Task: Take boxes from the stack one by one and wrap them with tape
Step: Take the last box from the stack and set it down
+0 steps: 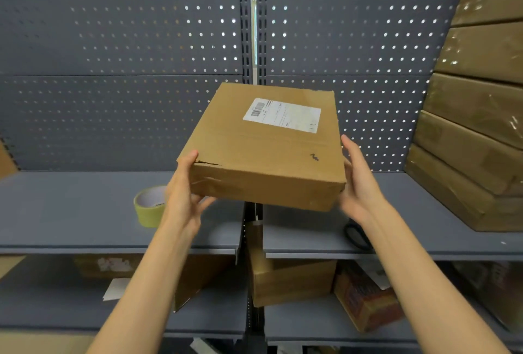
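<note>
A flat brown cardboard box [263,147] with a white label, tilted between both hands' fingers [351,152], a yellowish tape roll [148,206] left of them, and stacked boxes [475,115] far right.

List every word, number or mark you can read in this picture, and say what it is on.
White shipping label on the held brown cardboard box: barcode and print, too small to read.
Same box: black pen squiggle, no legible word.
Red carton on the lower shelf: print blurred.
</note>
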{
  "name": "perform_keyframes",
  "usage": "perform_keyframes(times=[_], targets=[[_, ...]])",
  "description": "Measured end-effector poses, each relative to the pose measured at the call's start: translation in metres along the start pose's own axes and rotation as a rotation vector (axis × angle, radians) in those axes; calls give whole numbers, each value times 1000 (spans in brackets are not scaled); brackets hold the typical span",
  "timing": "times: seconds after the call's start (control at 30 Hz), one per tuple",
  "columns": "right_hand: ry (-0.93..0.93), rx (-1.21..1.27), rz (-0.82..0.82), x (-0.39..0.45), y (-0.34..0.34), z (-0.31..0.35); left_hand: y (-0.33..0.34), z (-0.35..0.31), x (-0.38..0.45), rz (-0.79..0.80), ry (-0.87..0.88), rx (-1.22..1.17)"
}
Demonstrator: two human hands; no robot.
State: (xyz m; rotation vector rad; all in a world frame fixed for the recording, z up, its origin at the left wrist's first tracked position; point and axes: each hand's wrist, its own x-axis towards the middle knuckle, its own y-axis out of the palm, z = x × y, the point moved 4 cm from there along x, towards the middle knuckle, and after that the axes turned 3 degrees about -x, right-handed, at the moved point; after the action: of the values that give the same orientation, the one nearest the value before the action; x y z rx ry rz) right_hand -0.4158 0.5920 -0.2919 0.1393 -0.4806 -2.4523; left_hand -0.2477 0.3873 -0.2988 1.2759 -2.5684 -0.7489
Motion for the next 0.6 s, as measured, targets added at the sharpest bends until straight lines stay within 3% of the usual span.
perform_keyframes(times=[0.13, 0.4, 0.6], targets=[[-11, -102, -53, -1, -7, -17, -7, 18, 2, -95, -31, 39], [56, -103, -118, -4, -30, -52, -14, 41, -3, -89, 41, 382], [57, -148, -140, 4, -36, -63, -18, 51, -1, -72, -19, 504]])
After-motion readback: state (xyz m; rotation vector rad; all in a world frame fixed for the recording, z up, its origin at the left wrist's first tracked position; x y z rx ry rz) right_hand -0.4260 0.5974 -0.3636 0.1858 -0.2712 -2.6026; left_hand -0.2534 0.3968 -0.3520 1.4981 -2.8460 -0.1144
